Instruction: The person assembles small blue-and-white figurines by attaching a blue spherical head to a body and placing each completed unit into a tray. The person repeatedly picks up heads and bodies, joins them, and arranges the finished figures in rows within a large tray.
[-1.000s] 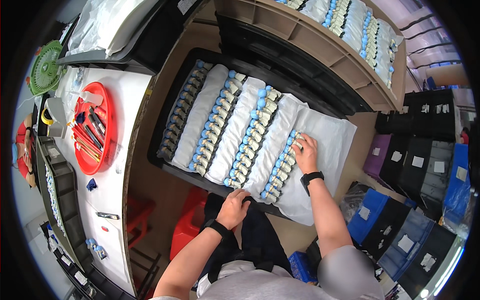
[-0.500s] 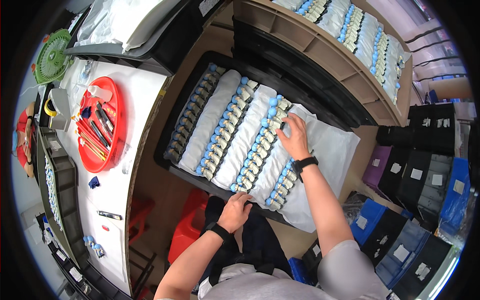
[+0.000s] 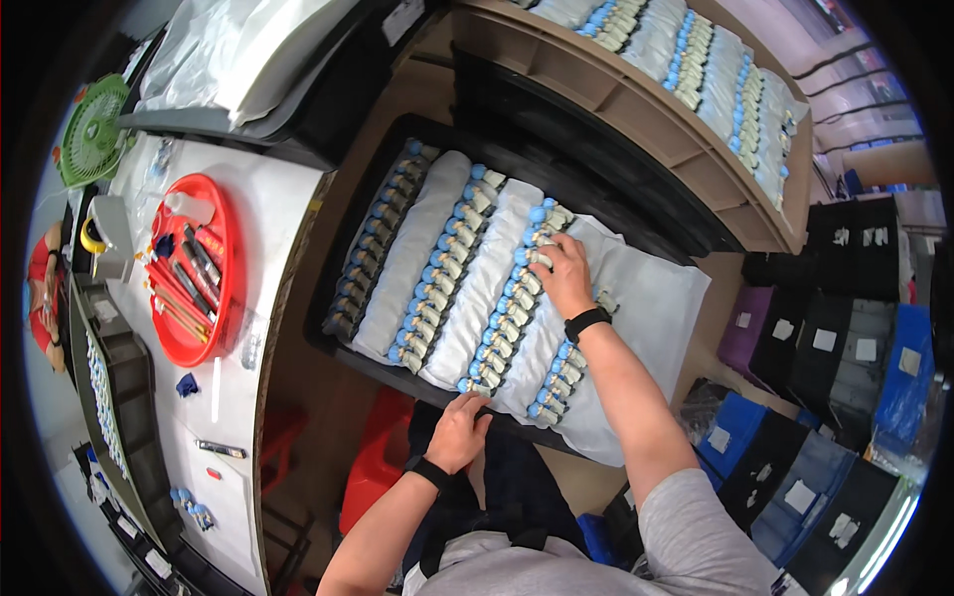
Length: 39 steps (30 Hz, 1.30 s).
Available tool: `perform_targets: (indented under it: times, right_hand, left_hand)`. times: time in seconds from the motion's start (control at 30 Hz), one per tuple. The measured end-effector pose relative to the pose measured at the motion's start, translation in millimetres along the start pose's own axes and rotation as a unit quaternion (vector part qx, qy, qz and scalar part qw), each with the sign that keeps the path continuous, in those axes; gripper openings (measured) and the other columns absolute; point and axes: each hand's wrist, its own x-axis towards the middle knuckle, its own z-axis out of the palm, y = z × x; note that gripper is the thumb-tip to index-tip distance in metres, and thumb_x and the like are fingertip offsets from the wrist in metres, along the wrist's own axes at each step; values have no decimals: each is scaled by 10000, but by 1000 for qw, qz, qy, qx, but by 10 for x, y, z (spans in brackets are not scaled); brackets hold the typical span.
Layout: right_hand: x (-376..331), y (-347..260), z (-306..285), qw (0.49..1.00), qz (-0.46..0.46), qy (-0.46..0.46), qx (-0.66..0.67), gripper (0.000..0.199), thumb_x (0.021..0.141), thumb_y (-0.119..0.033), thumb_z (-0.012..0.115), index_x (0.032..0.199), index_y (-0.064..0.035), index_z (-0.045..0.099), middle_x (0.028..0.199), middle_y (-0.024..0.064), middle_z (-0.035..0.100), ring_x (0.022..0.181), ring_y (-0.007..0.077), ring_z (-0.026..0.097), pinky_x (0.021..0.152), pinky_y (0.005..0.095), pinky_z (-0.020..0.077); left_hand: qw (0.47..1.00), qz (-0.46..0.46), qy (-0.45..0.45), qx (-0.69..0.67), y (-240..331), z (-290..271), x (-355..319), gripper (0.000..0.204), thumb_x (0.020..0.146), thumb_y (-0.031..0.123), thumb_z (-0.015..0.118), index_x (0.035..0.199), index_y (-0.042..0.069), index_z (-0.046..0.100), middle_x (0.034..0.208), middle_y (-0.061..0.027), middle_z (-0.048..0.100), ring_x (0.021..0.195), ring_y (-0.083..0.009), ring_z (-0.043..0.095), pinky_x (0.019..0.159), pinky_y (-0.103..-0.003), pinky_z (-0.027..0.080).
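Observation:
A dark tray (image 3: 328,336) in front of me holds slanting rows of small figurines with blue round heads and cream bodies (image 3: 429,290), parted by rolls of white wrapping (image 3: 484,285). My right hand (image 3: 564,278) reaches over the upper part of the third row, its thumb and fingers bent around a figurine there; the fingertips partly hide it. At the near end of that same row is my left hand (image 3: 459,433), fingers partly stretched and thumb apart, fingertips close against the last figurine (image 3: 475,385). A shorter row (image 3: 558,382) lies beside my right forearm.
White sheeting (image 3: 651,298) spreads over the tray's right side. Behind stands a brown crate (image 3: 636,119) with more figurines. On the left, a white table (image 3: 224,397) carries a red basin (image 3: 231,268) of brushes and pens. Stacked bins (image 3: 825,338) stand at right; a red stool (image 3: 373,457) is below.
My right hand has shifted slightly left and its fingers have closed in on the row. My left hand has moved a little lower, its fingers less stretched. The view has tilted slightly.

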Motion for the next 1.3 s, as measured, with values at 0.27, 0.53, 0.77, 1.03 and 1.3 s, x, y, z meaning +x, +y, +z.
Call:
perform_targets:
  times: [0.27, 0.53, 0.77, 1.03, 1.3]
  right_hand:
    - [-380, 302, -553, 984, 75, 162, 28, 264, 632, -89, 780, 858, -45, 652, 1027, 93, 587, 922, 302, 542, 807, 381, 459]
    - [-708, 879, -753, 987, 125, 86, -46, 252, 626, -84, 766, 845, -28, 655, 1020, 98, 596, 943, 312, 533, 832, 384, 450]
    - [-663, 959, -612, 995, 99, 25, -20, 249, 674, -87, 737, 900, -12, 666, 1055, 139, 600, 984, 323, 531, 861, 395, 441]
    - [-386, 658, -759, 994, 56, 76, -48, 165, 741, -96, 681, 888, -21, 670, 1076, 143, 605, 999, 317, 538, 874, 390, 442]
    - [410, 333, -75, 998, -32, 35, -41, 299, 755, 32, 545, 1044, -22, 602, 1085, 100, 607, 1035, 297, 513, 877, 388, 430]
  left_hand:
    - [1000, -9, -14, -5, 55, 33, 13, 263, 802, 76, 603, 1053, -4, 589, 1102, -168, 575, 1044, -343, 543, 896, -374, 442]
    - [999, 6, -32, 9, 80, 170, 19, 262, 800, 59, 602, 1055, -3, 585, 1121, -174, 568, 1056, -345, 540, 901, -370, 441]
    - [999, 7, -27, 17, 159, 178, 11, 264, 803, 65, 605, 1058, 0, 585, 1127, -173, 567, 1056, -345, 542, 902, -373, 442]
    - [1000, -7, -26, -12, 149, 174, 13, 267, 801, 77, 614, 1060, 17, 592, 1141, -186, 564, 1066, -358, 530, 918, -390, 431]
    - [1000, 1, -10, 2, 112, 40, -29, 272, 810, 73, 604, 1073, 9, 588, 1140, -179, 569, 1062, -349, 544, 906, -371, 446]
